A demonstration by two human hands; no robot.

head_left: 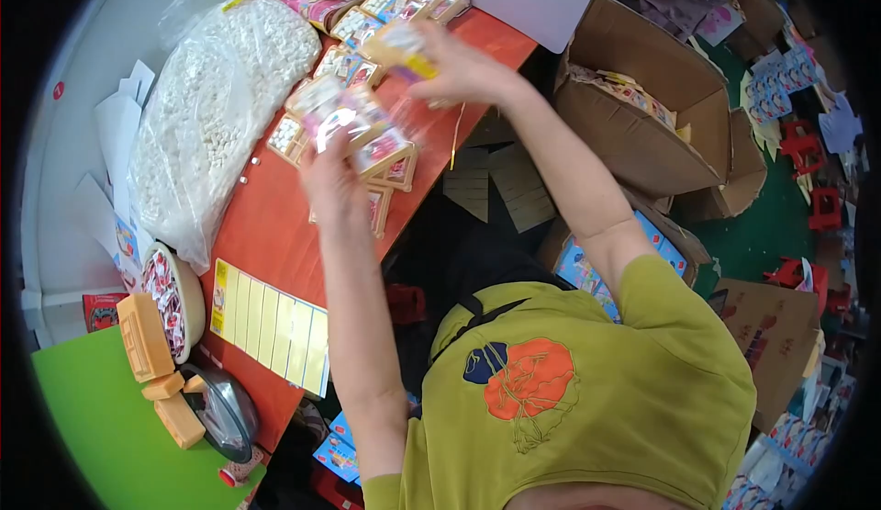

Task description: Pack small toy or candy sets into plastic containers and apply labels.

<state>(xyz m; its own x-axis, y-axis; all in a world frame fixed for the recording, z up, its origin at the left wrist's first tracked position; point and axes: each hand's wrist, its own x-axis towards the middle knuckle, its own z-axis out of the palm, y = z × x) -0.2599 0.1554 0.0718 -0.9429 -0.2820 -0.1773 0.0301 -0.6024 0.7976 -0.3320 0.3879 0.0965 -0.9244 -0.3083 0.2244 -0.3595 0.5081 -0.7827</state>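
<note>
Yellow strip of label stickers (pixel 271 326) on red table (pixel 266 225), clear bag of white pellets (pixel 216 106) alongside, left hand (pixel 332 179) gripping blurred pink-white packets (pixel 353 124), right hand (pixel 459 69) fingers closed on small yellow-edged packet (pixel 402 49) above rows of packets.

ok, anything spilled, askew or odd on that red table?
A few small white pellets lie loose on the red table beside the big clear bag of pellets. The small packets lie in an uneven, overlapping row. Nothing looks damaged.
</note>
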